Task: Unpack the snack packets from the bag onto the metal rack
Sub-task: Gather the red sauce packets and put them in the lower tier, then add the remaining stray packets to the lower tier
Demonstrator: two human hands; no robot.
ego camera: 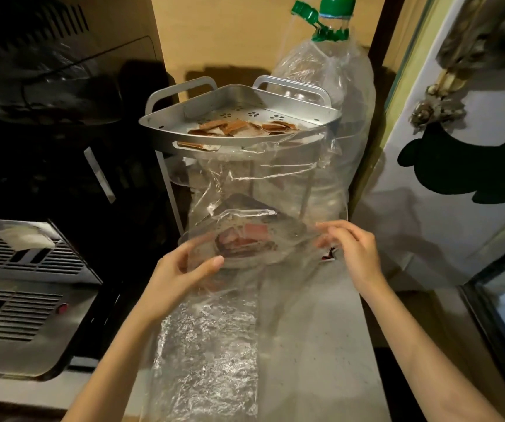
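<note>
Rack (166, 124) first: its top tray already carries brown packets (239, 127). Below its front rim, my clear bag (245, 208) hangs stretched; left hand (181, 269) and right hand (354, 248) pinch its film. I should keep it wide and tip the reddish packets (245, 239) upward.

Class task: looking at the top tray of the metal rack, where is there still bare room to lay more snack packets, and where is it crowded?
On the silver perforated top tray of the metal rack, bare floor remains along the back wall and in the left corner. The front middle is crowded with overlapping brown snack packets. The clear plastic bag, held by the left hand and right hand, drapes over the front right rim.
</note>
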